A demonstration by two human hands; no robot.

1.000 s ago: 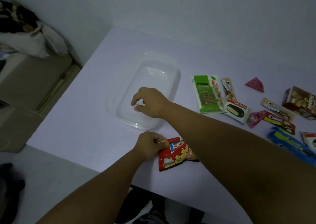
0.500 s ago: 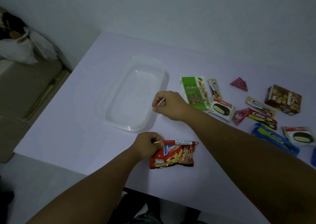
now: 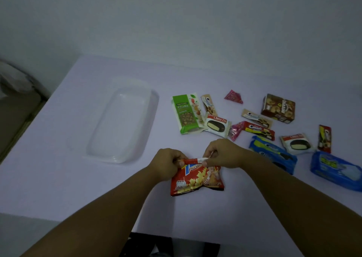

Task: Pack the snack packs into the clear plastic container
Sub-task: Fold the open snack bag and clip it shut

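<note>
A red potato snack pack is held at its top edge by both hands near the table's front. My left hand pinches the top left corner and my right hand pinches the top right. The clear plastic container lies to the left of my hands with nothing in it. Several other snack packs lie to the right: a green nut pack, a Choco Pie, a brown cookie box and blue cookie packs.
The white table ends at its front edge near my forearms and at its left edge beside a sofa. A wall stands behind the table. A small pink triangular pack lies far back right.
My right hand left the container's rim and came down to grip the red pack's top right corner. The view shifted left, so the container now lies further left.
</note>
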